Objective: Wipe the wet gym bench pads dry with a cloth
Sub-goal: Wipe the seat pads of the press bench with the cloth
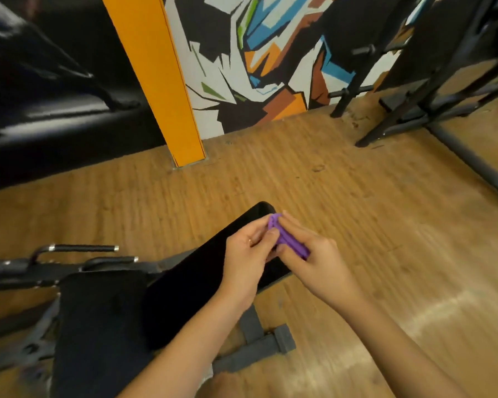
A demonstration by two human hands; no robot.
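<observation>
Overhead, both hands (246, 254) (314, 258) pinching cloth (288, 239), above bench pad (202, 280) edge

The wooden floor (357, 225) carries a bench (255, 351) whose long pad (196, 285) and shorter pad (98, 334) sit just beside each other, both black. An orange pillar (167, 96) and a dark metal rack (472, 163) stand on the floor too.

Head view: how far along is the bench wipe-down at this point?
Done: nothing can be confirmed; the dark long pad and seat pad show no clear wet or dry patches. In hand: the left hand and right hand pinch a bunched purple cloth above the long pad's far end. Left: wiping both pads, as far as this shows.
</observation>
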